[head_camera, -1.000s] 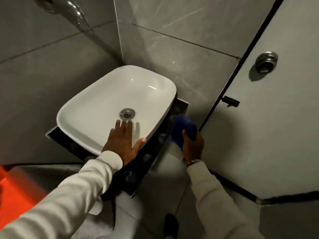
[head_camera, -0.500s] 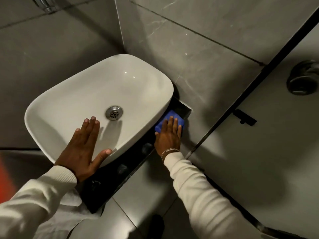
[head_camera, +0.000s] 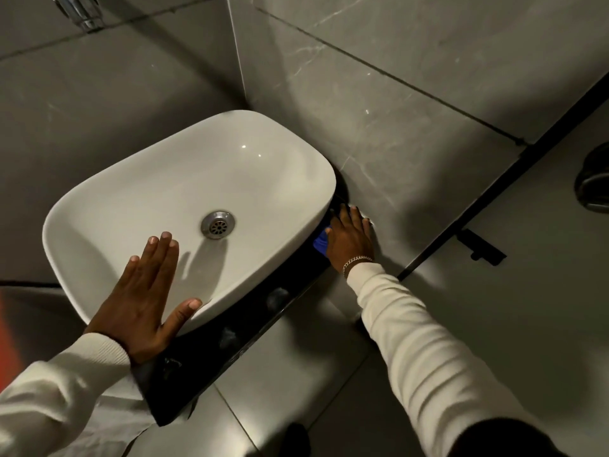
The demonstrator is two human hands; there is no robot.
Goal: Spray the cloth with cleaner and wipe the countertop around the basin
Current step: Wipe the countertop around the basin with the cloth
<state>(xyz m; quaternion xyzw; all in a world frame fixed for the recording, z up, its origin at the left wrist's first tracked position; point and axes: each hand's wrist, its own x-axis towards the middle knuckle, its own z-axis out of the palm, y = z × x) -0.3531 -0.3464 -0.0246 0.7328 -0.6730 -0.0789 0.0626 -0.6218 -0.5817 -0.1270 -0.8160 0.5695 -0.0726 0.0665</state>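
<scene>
A white vessel basin (head_camera: 158,206) sits on a narrow black countertop (head_camera: 211,364) in the corner of grey tiled walls. My left hand (head_camera: 145,295) lies flat with fingers spread on the basin's near rim and holds nothing. My right hand (head_camera: 351,239) presses a blue cloth (head_camera: 320,240) flat on the countertop at the basin's right side, next to the wall. Only a small corner of the cloth shows beside the hand; the rest is hidden under the palm. No spray bottle is in view.
A chrome tap (head_camera: 80,11) sticks out of the wall above the basin. A grey partition door with a black edge (head_camera: 494,199), a latch (head_camera: 481,245) and a round metal fitting (head_camera: 593,189) stands to the right. White paper (head_camera: 108,423) lies below the counter's near end.
My right hand slid the blue cloth along the countertop towards the back corner by the wall, and now covers most of it. My left hand stayed on the basin rim.
</scene>
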